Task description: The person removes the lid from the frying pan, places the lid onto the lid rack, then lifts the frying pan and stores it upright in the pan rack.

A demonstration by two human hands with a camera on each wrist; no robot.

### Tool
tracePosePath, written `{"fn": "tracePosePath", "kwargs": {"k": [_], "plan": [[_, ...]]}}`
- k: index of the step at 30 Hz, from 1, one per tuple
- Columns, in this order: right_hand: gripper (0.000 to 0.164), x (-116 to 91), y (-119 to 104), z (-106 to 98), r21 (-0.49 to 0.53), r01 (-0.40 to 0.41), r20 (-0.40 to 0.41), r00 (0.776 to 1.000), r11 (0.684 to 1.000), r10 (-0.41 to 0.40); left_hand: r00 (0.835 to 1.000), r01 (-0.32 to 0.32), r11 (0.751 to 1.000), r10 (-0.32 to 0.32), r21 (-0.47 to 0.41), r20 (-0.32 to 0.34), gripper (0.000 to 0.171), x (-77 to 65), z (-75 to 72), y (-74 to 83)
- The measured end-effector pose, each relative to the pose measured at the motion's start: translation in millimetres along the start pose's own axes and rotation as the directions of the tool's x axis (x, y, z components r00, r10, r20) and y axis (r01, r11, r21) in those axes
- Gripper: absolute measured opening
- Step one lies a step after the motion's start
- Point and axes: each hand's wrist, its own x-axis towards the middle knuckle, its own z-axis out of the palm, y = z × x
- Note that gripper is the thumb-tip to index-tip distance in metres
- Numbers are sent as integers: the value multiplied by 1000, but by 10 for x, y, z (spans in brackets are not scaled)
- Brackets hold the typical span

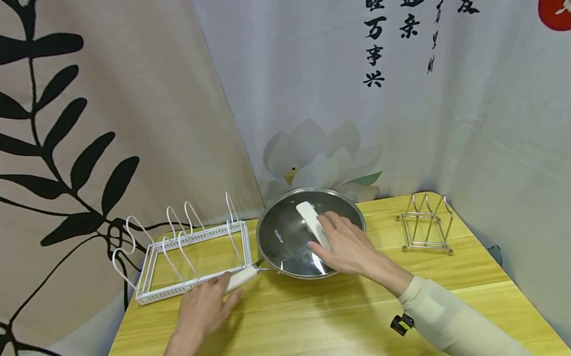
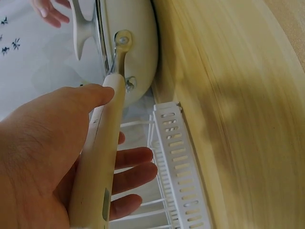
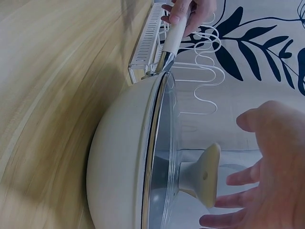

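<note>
A cream wok (image 3: pixel 116 157) stands at the back middle of the table under a glass lid (image 1: pixel 284 218). Its long handle (image 2: pixel 102 143) points left, and my left hand (image 1: pixel 202 309) holds it, thumb along the top and fingers bent loosely round the far side. On the lid sits a wide cream knob (image 3: pixel 209 174). My right hand (image 1: pixel 347 243) is just beside this knob, its fingers spread, with a gap showing between thumb and knob in the right wrist view.
A white dish rack (image 1: pixel 190 238) with wire loops stands left of the wok, partly behind the handle. A small metal wire rack (image 1: pixel 426 227) is at the right. Behind the wooden table (image 1: pixel 321 329) hangs a printed curtain (image 1: pixel 164 98).
</note>
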Motion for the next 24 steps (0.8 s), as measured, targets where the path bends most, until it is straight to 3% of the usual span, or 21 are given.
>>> {"fn": "tracePosePath", "kwargs": {"k": [13,24], "plan": [[80,9,-43,22,-10,-45,20,999,999,45,999,-7,1000,8,9,-49,35,3,11,-5],[75,38,-80,50,-12,-77,16,997,997,77,996,-23,1000,24,7,-83,32,-1,44,-20]]}}
